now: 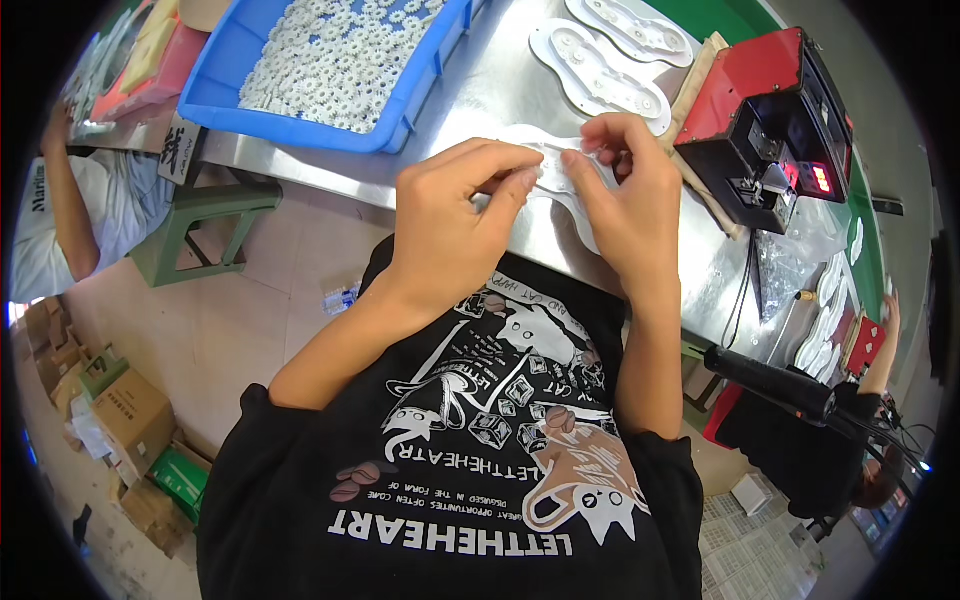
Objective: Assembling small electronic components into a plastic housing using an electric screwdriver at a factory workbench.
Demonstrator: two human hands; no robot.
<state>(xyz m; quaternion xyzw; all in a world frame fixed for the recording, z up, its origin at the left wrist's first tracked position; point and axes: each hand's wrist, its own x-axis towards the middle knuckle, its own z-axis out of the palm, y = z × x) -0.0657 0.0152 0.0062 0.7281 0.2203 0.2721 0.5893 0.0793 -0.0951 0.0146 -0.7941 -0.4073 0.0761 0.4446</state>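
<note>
Fingers (505, 158) pinch on left hand (450, 212), half-curl on right hand (637, 200), holds unclear; bumping could shift the near white shell (556, 183).

The right hand (638, 195) and left hand (455, 205) partly hide the white casing (556, 180); anything the left pinches is indistinct; the blue bin (285, 129) is cut off at its far end, a co-worker (85, 215) at left

forearms (648, 350) extend forward, left fingers (508, 157) nearly pinched, right fingers (590, 185) curled.
</note>
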